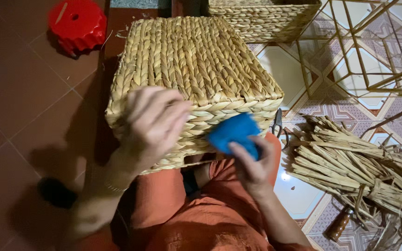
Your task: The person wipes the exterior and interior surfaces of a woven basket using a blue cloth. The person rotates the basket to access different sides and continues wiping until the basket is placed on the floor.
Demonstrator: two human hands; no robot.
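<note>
Head view, looking down over the lap. An upturned woven basket, box-shaped and plaited from pale dried fibre, rests against the person's knees on orange trousers, its flat bottom facing up and its near side wall facing the body. The left hand lies on the near left corner of that wall, fingers curled together over the top edge; whether they pinch a strand or only brace the basket cannot be told, since motion blur hides the fingertips. The right hand is clamped on a blue block-like tool, which it holds up against the near wall just right of centre, touching or all but touching the weave. So the basket wall lies directly beyond both hands, its long axis running left to right across the lap, and the right hand with the tool is the one set at the work spot, the left steadying beside it. Near right on the patterned tile floor lies a bundle of dried reed strands, with scissors just beside the basket's right corner. A second woven basket and wire frames stand far right; a red plastic stool stands far left.
</note>
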